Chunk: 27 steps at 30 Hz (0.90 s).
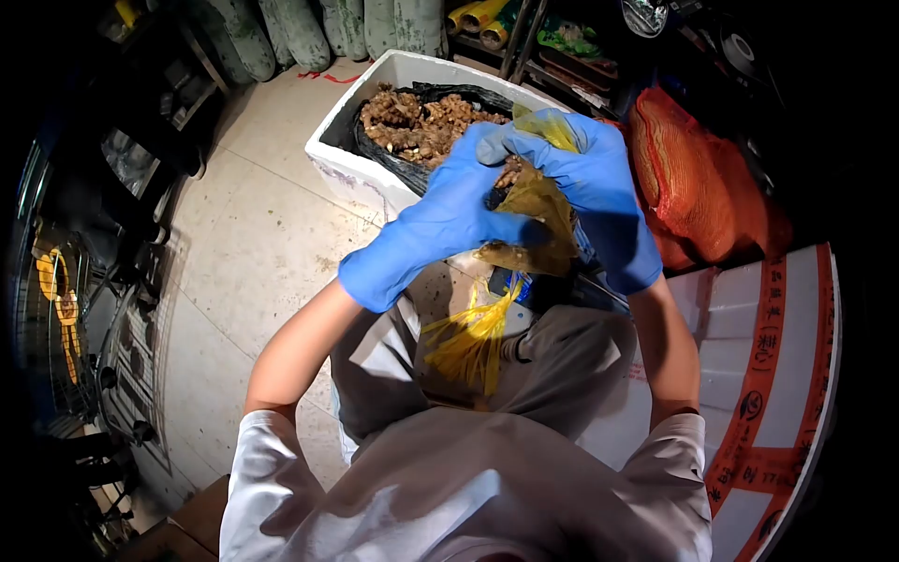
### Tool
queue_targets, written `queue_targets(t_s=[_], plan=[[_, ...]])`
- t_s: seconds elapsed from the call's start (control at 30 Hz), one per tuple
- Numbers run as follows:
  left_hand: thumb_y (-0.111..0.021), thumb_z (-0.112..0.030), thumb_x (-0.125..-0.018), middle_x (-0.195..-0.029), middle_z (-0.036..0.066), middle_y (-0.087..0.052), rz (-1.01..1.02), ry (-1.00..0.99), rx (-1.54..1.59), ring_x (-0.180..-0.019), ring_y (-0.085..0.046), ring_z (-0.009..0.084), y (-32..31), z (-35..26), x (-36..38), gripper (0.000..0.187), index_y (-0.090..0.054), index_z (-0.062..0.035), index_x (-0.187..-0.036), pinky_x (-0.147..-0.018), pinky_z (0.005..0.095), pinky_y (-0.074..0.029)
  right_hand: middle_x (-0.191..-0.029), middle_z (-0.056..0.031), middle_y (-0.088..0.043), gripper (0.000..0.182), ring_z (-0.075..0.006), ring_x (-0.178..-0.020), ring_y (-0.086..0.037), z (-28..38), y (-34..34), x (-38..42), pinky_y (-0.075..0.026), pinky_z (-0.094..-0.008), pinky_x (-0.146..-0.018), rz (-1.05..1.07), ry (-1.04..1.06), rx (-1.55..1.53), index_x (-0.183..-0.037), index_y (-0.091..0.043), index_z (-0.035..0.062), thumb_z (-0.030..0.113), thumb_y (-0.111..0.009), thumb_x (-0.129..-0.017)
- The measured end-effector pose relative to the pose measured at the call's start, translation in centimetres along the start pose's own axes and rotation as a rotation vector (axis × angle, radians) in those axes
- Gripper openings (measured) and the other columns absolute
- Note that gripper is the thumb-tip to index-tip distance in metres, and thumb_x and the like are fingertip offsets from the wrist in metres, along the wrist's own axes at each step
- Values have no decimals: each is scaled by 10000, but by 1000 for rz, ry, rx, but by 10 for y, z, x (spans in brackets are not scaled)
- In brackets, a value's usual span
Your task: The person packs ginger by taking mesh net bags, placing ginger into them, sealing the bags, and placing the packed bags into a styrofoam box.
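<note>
Both of my hands wear blue gloves and are raised in front of the foam box. My left hand [440, 206] is curled against the left side of a thin yellow plastic bag [543, 211], its thumb pressed to the bag's front. On the other side, my right hand [604, 173] grips the bag's upper part, with a fold of film showing at its fingers. A bit of ginger [508, 173] shows at the bag's mouth between the hands. Behind them, knobbly ginger roots [412, 126] fill a black plastic liner [361, 140] in a white foam box [342, 155].
Yellow plastic strands [473, 337] hang between my knees. At right sit red mesh sacks [688, 178] and a white foam box with red printed tape [749, 375]. Long pale-green gourds [300, 37] stand at the back. A wire rack [126, 347] is on the left.
</note>
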<state>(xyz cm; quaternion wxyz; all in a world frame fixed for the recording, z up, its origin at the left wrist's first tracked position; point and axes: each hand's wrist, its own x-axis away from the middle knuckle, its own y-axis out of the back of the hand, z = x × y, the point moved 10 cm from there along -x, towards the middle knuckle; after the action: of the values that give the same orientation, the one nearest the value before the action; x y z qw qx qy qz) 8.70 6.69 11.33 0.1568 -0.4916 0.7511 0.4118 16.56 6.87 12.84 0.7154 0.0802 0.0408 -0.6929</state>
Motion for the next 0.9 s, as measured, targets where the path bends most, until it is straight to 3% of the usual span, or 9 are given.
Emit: queue_targets(t_s=[0.1, 0.17, 0.2, 0.33, 0.5, 0.57, 0.63, 0.73, 0.9], plan=[[-670, -228, -694, -868, 90, -565, 268, 181, 668, -818, -518, 186, -60, 19, 2, 384, -547, -21, -994, -758, 294, -408, -797, -68, -613, 116, -107, -731, -570, 12, -8, -2, -449, -203, -686, -3, 0, 171, -877, -585, -34, 3, -559, -771], [-655, -249, -718, -795, 61, -598, 288, 306, 852, -731, -531, 122, -53, -9, -12, 318, -593, -24, -934, -681, 267, -429, -892, -86, -596, 349, -119, -826, -551, 23, -4, 1, -441, -223, -727, 149, 111, 140, -1005, -531, -38, 228, -588, -787], [-584, -88, -771, -915, 36, -560, 637, 545, 583, -872, -528, 128, -65, -6, -4, 299, -490, -6, -1043, -780, 233, -423, -896, -79, -588, 422, -111, -838, -541, 43, 11, 4, -434, -236, -745, 78, 298, -98, -1063, -495, -14, 285, -587, -779], [-613, -130, -755, -917, 33, -559, 440, 590, 924, -874, -515, 97, -37, -20, -10, 314, -503, -14, -1024, -793, 226, -415, -934, -94, -551, 1007, -169, -914, -525, -6, 43, 0, -415, -296, -834, 115, 218, -561, -1228, -316, -28, 734, -444, -582], [-597, -195, -771, -936, 61, -566, 486, 477, 787, -853, -541, 140, -46, -10, -11, 326, -501, -40, -1041, -717, 260, -425, -1103, -88, -470, 582, -208, -979, -494, -218, 18, 94, -398, -321, -862, 166, -190, -1479, -1212, -353, 7, 383, -391, -770], [-554, -144, -746, -913, 106, -580, 650, -316, -180, -748, -570, 259, -49, -44, -11, 288, -542, -42, -1015, -674, 290, -454, -1171, -86, -438, 424, -224, -1006, -482, -260, 5, 127, -391, -331, -873, 134, -278, -1617, -1206, -367, 21, 242, -370, -845], [-565, -166, -704, -872, 137, -571, 700, -259, -202, -719, -537, 332, -56, -29, 2, 268, -570, -72, -955, -639, 328, -456, -1195, -86, -427, 401, -220, -1052, -448, -236, -6, 136, -361, -321, -905, 70, -327, -1376, -1219, -351, 27, 200, -415, -863], [-629, -165, -736, -839, 95, -598, 840, 386, 144, -780, -556, 143, -75, 20, 33, 241, -571, 13, -888, -729, 253, -429, -1190, -80, -427, 526, -196, -1089, -413, -187, -11, 134, -319, -300, -939, 21, -400, -960, -1239, -322, 21, 256, -519, -812], [-592, -130, -779, -783, 31, -592, 714, 600, 582, -767, -537, 94, -81, 18, 37, 136, -597, -20, -858, -723, 235, -426, -1182, -52, -434, 647, -141, -1094, -389, -210, 7, 147, -292, -258, -934, -52, -377, -735, -1239, -330, -5, 221, -650, -724]])
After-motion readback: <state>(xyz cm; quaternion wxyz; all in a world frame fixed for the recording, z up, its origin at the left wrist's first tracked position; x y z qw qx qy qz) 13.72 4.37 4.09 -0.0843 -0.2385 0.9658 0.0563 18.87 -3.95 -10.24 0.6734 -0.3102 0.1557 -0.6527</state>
